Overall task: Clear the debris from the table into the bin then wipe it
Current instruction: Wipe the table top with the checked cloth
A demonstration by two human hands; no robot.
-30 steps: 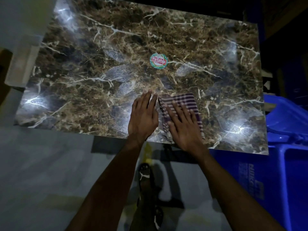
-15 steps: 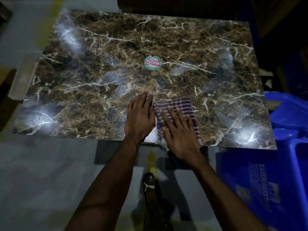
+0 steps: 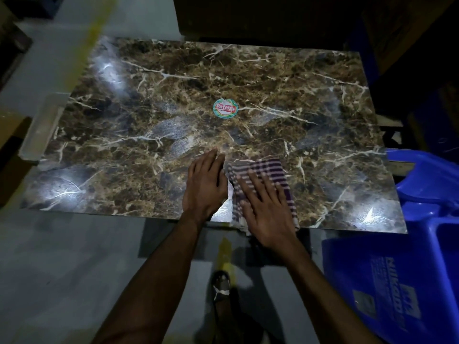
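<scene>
Two hands, one cloth, one bin.
Right hand (image 3: 267, 214) presses spread fingers on cloth (image 3: 260, 175); left hand (image 3: 206, 184) lies flat on surface (image 3: 124, 145) beside it; bin (image 3: 397, 281) right, contents unseen.

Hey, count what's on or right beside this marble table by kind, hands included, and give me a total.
Hands: 2, left hand and right hand
Striped cloth: 1
Round sticker: 1
Blue bin: 1
White scrap between the hands: 1
Total: 6
</scene>
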